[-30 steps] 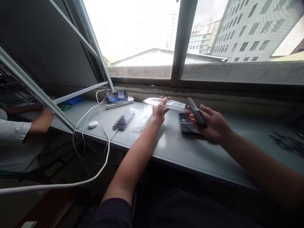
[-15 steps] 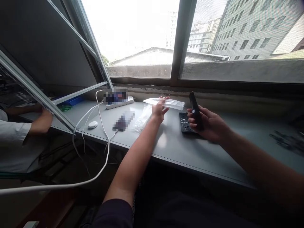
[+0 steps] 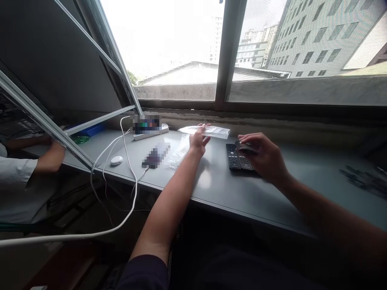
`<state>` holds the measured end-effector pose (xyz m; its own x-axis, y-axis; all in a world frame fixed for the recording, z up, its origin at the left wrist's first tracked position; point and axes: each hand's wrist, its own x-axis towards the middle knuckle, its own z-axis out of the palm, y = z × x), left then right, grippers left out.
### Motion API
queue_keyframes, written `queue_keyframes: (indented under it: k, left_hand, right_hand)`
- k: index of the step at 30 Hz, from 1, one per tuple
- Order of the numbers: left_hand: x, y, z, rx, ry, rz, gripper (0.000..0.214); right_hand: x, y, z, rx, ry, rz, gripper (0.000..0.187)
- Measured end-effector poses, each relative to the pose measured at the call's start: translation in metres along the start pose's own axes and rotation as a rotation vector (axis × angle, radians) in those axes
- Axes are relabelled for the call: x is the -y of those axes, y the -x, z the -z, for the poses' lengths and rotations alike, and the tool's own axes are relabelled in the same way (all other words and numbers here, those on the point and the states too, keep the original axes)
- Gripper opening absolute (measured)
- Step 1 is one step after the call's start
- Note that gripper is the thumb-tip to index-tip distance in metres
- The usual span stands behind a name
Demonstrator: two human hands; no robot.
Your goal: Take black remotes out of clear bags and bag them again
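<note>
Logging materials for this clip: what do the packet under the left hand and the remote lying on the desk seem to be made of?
The clear packet looks like thin, glossy plastic film: it is see-through, with bright highlights along its creases. The remote control looks like dark moulded plastic with a low sheen, though its buttons are too small to judge.

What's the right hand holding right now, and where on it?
The right hand holds a dark remote, with its fingers curled over the top; the hand hides exactly how far the grip extends.
</note>
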<state>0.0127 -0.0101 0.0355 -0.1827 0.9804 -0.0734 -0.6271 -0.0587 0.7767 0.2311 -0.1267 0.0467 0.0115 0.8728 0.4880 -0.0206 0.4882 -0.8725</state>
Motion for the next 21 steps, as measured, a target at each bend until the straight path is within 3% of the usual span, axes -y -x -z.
queue_keyframes:
  k: [5,10,17,21]
  left_hand:
    - [0.001,-0.002,0.001,0.015,-0.018,0.000,0.044]
    - [0.000,-0.001,0.000,0.022,-0.020,-0.003,0.034]
    - [0.002,-0.003,0.002,0.054,-0.025,0.007,0.029]
    - [0.005,-0.006,0.002,0.077,-0.028,-0.004,0.027]
  right_hand:
    - [-0.005,-0.002,0.008,-0.009,0.219,0.146,0.035]
    - [-0.007,-0.004,0.012,-0.012,0.285,0.233,0.025]
    - [-0.018,-0.008,0.014,0.029,0.543,0.570,0.014]
    - [-0.021,-0.008,0.015,0.033,0.589,0.595,0.016]
